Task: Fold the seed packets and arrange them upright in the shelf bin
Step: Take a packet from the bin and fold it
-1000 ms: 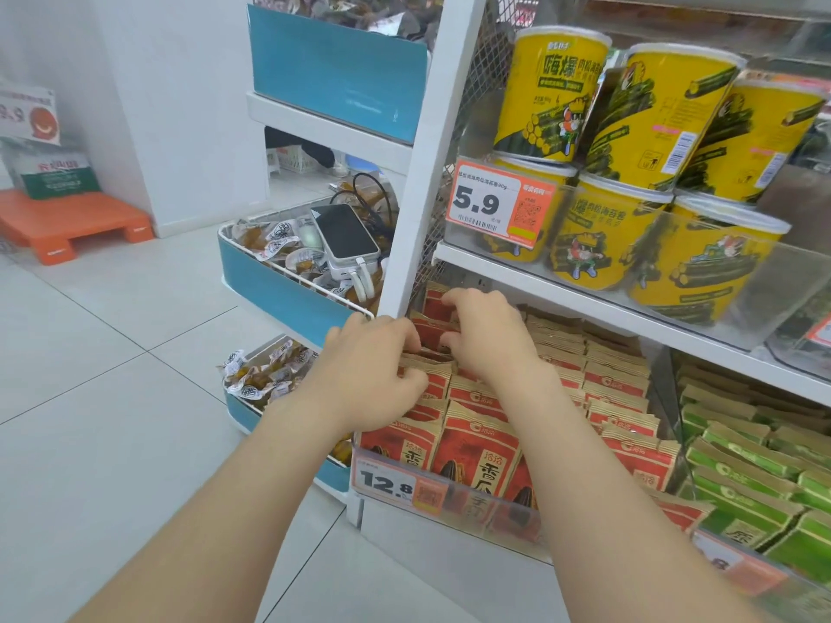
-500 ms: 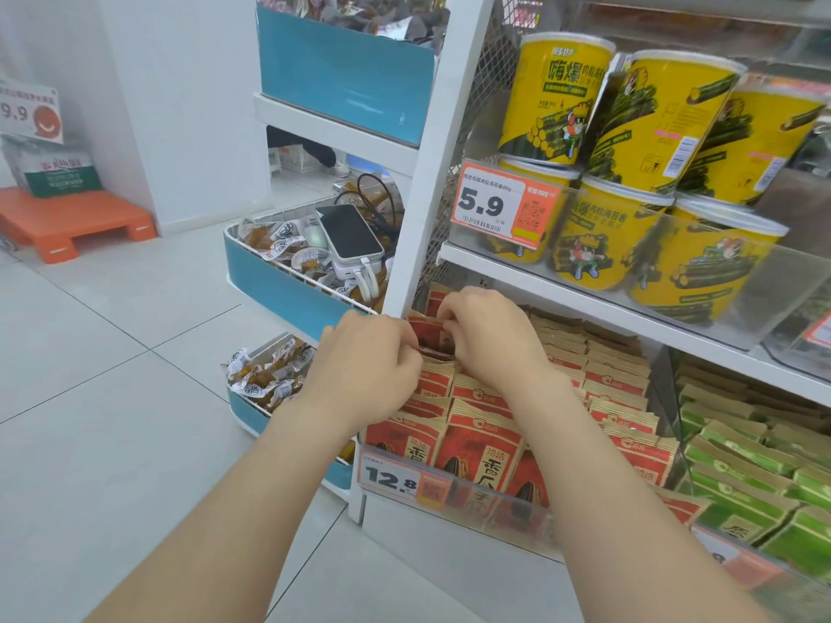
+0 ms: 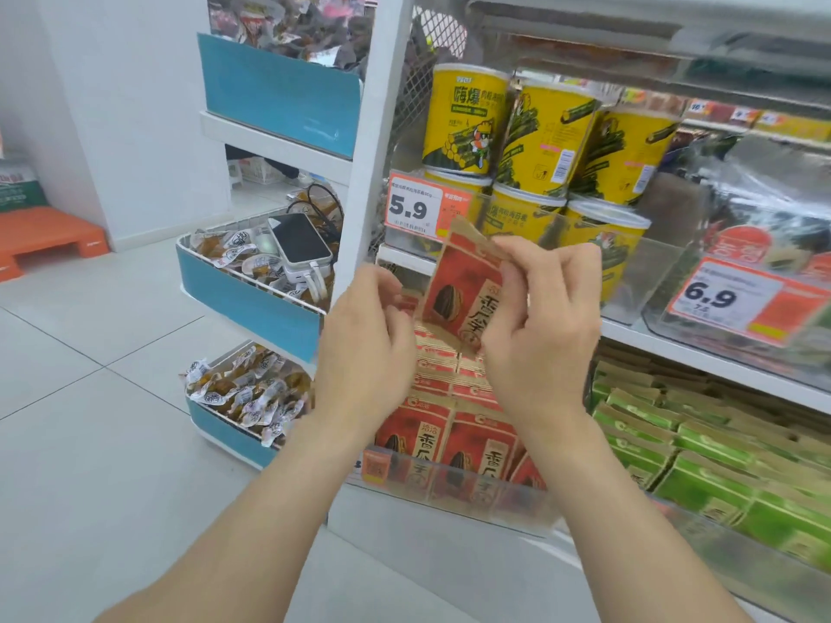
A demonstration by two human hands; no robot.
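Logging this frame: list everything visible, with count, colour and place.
held seed packet: one, red, raised before the tubs
binned seed packets: many, red, upright in lower shelf bin
green packets: many, green, right of the red ones
tubs: six visible, yellow, on shelf above
price tags: two, orange-white, that shelf's front
wrapped snacks: many, brown-white, in blue side bins
power bank: one, white, on a side bin
platform: one, orange, floor at left
left hand: grips packet's left edge
right hand: pinches packet's top

Showed matt brown paper with smooth red print on the seed packet (image 3: pixel 463 299); clear glossy plastic on the shelf bin (image 3: pixel 449 490) front; shiny yellow wrap on the far tubs (image 3: pixel 467 119); smooth, faintly glossy tile on the floor (image 3: pixel 90 442).
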